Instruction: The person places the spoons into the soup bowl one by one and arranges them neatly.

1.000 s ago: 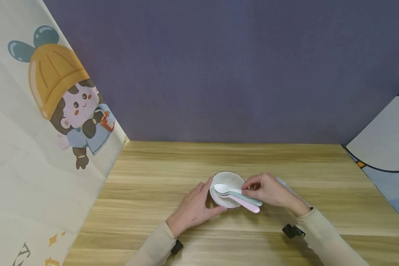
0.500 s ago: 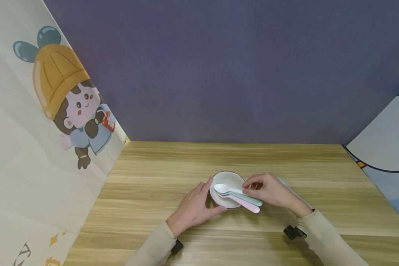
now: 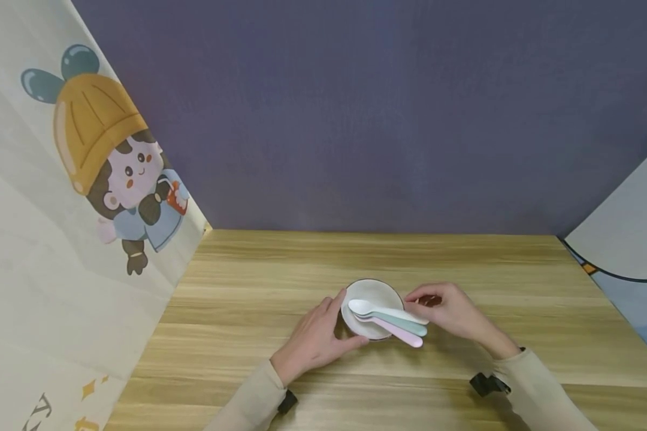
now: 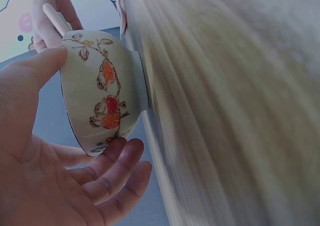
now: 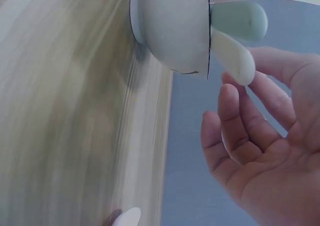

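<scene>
Where the head view's lower centre shows the white round ceramic bowl (image 3: 380, 293), a white plastic-looking spoon (image 3: 396, 312) slants to lower right, its handle end just beside the right hand (image 3: 453, 311), the nearer one. In the left wrist view, the left hand (image 4: 52, 176) curls fingers and thumb round the bowl. In the right wrist view, the right hand's fingers bend loosely; contact with the spoon is unclear.

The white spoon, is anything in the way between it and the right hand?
No, nothing visible stands between the white spoon and the right hand; the green spoon lies on the white spoon's other side.
</scene>
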A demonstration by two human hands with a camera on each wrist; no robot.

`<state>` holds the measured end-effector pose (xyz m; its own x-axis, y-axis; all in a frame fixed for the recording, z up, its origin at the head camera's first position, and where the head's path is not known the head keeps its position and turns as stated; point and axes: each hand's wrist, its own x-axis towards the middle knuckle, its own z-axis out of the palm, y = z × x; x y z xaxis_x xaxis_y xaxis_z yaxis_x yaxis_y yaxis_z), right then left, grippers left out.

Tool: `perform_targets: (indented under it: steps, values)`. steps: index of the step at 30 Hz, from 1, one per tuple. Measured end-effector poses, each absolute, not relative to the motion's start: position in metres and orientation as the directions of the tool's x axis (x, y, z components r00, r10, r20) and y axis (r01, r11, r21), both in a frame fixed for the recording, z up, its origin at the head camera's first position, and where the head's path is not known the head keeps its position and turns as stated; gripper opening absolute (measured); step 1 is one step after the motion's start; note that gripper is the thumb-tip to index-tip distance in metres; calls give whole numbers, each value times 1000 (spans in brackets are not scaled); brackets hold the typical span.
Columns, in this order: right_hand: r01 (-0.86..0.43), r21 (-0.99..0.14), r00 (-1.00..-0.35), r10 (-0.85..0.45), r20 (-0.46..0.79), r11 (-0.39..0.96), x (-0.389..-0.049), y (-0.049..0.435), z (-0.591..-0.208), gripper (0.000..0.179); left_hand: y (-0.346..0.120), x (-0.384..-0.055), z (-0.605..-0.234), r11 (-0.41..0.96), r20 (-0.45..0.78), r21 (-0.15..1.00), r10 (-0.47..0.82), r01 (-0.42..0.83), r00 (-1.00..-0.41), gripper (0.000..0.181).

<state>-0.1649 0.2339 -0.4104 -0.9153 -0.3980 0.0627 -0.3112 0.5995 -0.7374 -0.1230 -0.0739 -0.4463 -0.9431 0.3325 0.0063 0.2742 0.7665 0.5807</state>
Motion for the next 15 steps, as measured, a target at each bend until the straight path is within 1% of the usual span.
perform_targets:
  steps: [5, 15]
  values:
    - [-288, -728, -934, -350, 71, 622, -161, 242, -412, 14, -73, -122, -446, 763, 3, 587, 333, 272, -943, 112]
    - [-248, -723, -953, -298, 61, 645, -156, 252, -411, 18, -74, -123, -445, 761, 0, 589, 339, 274, -941, 111]
